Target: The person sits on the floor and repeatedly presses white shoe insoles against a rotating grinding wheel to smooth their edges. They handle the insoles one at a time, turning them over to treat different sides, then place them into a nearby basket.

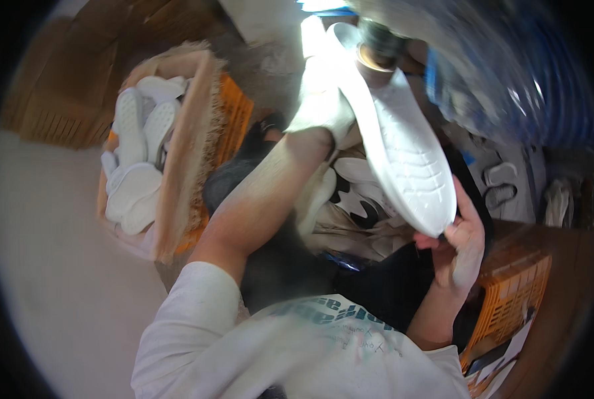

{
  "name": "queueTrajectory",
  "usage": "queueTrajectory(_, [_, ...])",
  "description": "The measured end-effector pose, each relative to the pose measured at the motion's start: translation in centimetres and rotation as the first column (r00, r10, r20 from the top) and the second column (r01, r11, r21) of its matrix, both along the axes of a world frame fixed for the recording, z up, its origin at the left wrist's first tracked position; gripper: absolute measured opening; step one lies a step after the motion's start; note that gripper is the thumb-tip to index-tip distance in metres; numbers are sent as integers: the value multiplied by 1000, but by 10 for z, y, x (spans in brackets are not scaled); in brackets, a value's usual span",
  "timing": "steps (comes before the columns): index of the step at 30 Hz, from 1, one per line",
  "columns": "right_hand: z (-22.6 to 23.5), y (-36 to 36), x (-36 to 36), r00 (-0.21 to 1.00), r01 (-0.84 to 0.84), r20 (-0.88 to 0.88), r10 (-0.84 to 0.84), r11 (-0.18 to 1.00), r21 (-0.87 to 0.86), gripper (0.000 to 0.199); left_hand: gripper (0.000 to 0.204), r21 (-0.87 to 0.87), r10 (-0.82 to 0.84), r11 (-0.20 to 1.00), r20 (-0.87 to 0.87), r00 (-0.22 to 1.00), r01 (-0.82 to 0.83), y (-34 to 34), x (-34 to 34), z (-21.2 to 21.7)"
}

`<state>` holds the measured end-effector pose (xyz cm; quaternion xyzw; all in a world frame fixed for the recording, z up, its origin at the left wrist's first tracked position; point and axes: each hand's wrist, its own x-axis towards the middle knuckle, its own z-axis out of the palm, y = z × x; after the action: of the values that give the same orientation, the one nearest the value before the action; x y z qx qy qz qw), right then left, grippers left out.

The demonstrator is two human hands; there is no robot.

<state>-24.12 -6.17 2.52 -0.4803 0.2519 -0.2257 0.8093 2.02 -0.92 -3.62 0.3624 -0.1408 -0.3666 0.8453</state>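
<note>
A white shoe sole slants across the upper middle, its ridged face turned up. My right hand pinches its lower, rounded end between thumb and fingers. Beside the sole's upper left edge is my left hand, in what looks like a white glove. Strong glare washes out its fingers, so its grip is unclear. A dark round fitting with a brownish ring overlaps the sole's upper end. Below the sole, between my arms, lie several white and black-and-white shoe parts, partly hidden.
On the left, a cloth-lined orange crate holds several white soles. Cardboard stands behind it. Clear plastic wrapping with blue edges fills the upper right. Another orange crate is at lower right, near some light shoes.
</note>
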Motion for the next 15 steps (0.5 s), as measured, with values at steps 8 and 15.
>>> queueTrajectory(8, [-119, -24, 130, 956, -295, 70, 286, 930, 219, 66, 69, 6, 30, 1000, -368, 929, -30, 57, 48, -1])
queueTrajectory(15, [-372, -98, 129, 665, -725, -745, -55, 195, -661, 58, 38, -374, 723, 365, -463, 512, -853, 173, 149, 15])
